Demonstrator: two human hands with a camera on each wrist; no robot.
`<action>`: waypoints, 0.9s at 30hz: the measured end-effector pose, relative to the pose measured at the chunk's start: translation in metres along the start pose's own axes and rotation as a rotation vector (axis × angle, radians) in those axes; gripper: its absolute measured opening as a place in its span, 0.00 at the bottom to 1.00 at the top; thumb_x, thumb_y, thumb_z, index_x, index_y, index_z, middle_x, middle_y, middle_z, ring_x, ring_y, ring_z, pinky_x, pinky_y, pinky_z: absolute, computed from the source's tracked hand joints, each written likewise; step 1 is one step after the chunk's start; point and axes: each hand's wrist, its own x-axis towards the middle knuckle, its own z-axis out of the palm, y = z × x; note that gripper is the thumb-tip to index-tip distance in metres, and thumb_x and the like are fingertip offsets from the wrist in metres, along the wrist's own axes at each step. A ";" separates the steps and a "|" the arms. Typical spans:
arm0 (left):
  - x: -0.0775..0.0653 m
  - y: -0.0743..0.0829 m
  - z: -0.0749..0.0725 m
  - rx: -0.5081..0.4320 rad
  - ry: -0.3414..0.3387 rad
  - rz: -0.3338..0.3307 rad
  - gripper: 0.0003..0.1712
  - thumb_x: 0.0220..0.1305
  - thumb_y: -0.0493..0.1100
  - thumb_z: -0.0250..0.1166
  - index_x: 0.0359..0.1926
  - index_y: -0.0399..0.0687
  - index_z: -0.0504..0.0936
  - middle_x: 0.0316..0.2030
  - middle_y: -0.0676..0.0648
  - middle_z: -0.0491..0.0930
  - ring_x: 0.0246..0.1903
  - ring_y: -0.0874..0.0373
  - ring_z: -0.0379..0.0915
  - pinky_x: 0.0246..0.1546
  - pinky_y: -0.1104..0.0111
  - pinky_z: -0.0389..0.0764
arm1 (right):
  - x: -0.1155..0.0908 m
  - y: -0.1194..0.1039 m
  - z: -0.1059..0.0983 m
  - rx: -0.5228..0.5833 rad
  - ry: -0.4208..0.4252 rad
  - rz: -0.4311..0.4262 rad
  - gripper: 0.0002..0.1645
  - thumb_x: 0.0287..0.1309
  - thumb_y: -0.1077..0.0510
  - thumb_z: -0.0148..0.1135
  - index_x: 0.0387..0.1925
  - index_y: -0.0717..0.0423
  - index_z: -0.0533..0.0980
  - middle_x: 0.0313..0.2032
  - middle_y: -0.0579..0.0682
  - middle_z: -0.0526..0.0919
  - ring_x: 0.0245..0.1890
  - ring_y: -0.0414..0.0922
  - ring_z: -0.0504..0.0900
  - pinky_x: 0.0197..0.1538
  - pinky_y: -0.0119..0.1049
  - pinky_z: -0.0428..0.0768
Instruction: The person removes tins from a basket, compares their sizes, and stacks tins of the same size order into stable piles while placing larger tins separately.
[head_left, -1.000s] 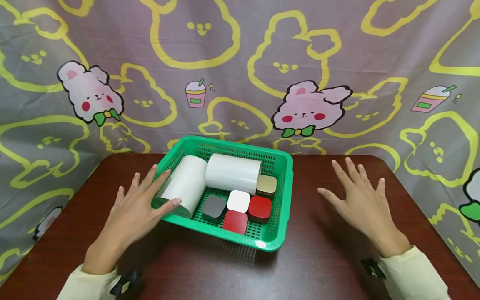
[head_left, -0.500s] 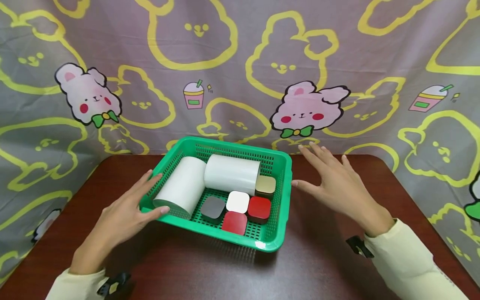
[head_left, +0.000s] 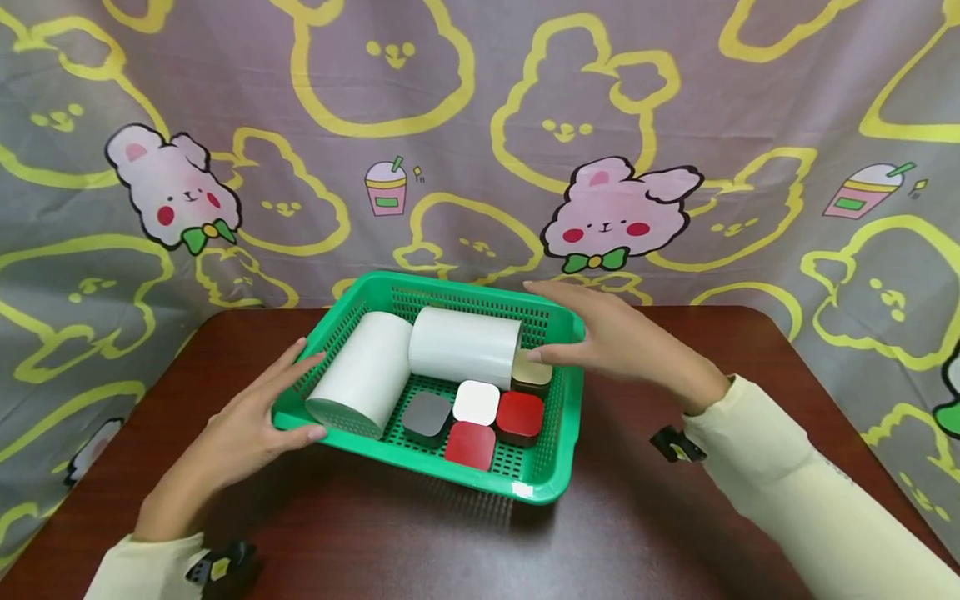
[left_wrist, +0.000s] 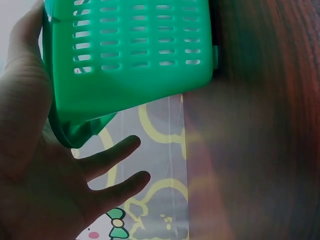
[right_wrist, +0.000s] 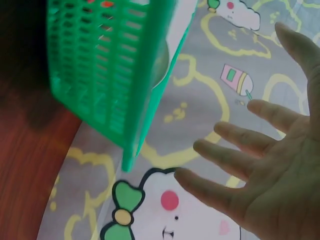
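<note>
A green plastic basket [head_left: 573, 421] with slotted walls sits on the table. Inside lie two white cylinders [head_left: 363, 371], which look like paper rolls, and several rounded-square pieces: grey [head_left: 427, 415], white [head_left: 477, 402], two red [head_left: 521, 414] and tan [head_left: 534, 375]. At the basket's left corner is my left hand [head_left: 232, 446], fingers extended and thumb by the rim; the left wrist view shows the palm beside the basket wall [left_wrist: 135, 85]. Over the basket's right side reaches my right hand [head_left: 626, 346], thumb tip above the tan piece. Its fingers are spread and hold nothing in the right wrist view.
The dark reddish-brown table [head_left: 420, 542] has rounded far corners. Behind it hangs a grey cloth [head_left: 465, 100] with yellow outlines and rabbit prints, which also runs along both sides. Black wrist straps [head_left: 675, 444] show at the cuffs.
My right hand has moved left from beside the basket to over its right side. My left hand has shifted slightly outward and down along the left corner. The basket has hardly moved.
</note>
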 end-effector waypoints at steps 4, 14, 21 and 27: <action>-0.001 -0.003 0.000 -0.069 0.015 0.034 0.57 0.55 0.55 0.81 0.81 0.54 0.62 0.85 0.44 0.45 0.75 0.28 0.53 0.58 0.27 0.64 | 0.016 -0.006 -0.003 0.107 -0.059 -0.014 0.53 0.58 0.41 0.77 0.80 0.41 0.63 0.76 0.51 0.69 0.74 0.56 0.68 0.66 0.61 0.76; 0.000 -0.009 0.001 -0.111 0.028 0.057 0.59 0.50 0.51 0.85 0.79 0.46 0.65 0.84 0.42 0.47 0.75 0.29 0.53 0.61 0.31 0.63 | 0.047 -0.018 -0.001 0.125 -0.150 -0.096 0.52 0.57 0.44 0.79 0.79 0.44 0.66 0.75 0.51 0.70 0.74 0.56 0.69 0.67 0.58 0.76; -0.001 -0.013 0.001 -0.114 0.038 0.064 0.61 0.49 0.51 0.85 0.79 0.44 0.64 0.84 0.41 0.48 0.74 0.29 0.55 0.61 0.32 0.65 | 0.069 -0.032 0.003 -0.010 -0.224 -0.194 0.52 0.57 0.42 0.78 0.79 0.43 0.65 0.77 0.49 0.68 0.77 0.52 0.65 0.73 0.56 0.70; 0.000 -0.015 0.001 -0.113 0.040 0.072 0.61 0.48 0.51 0.86 0.79 0.44 0.64 0.84 0.42 0.49 0.75 0.30 0.55 0.61 0.33 0.65 | 0.081 -0.044 0.011 -0.089 -0.287 -0.201 0.51 0.58 0.43 0.78 0.79 0.40 0.65 0.78 0.51 0.65 0.78 0.53 0.62 0.72 0.56 0.71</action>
